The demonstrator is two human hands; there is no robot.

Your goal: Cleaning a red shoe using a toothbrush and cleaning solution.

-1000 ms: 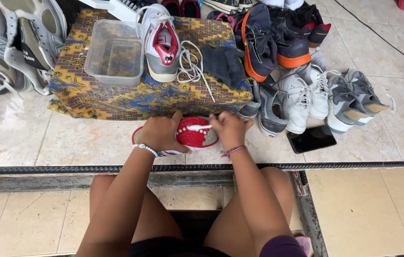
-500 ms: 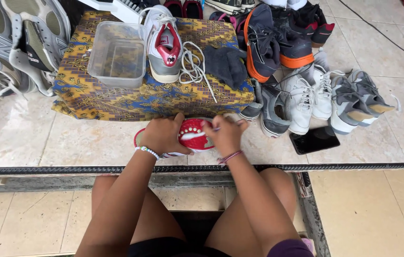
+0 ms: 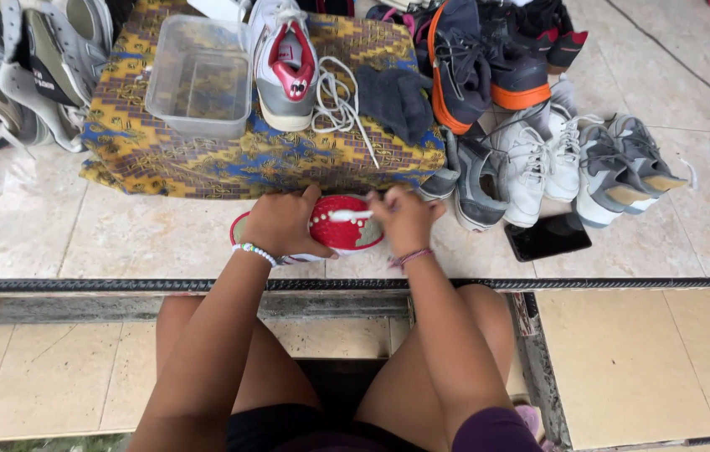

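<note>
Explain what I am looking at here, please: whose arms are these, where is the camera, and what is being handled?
The camera sits on a person's head and looks down, so the arms and knees at the bottom are the wearer's own. The left hand steadies a red-soled shoe turned sole up on the pale tiled floor. The right hand holds a thin white stick-like tool across that sole; what tool it is, I cannot tell. Behind stands a yellow and blue patterned cloth-covered box carrying a clear plastic tub, a grey and red sneaker and a dark cloth. More shoes and a black phone lie at the right.
</note>
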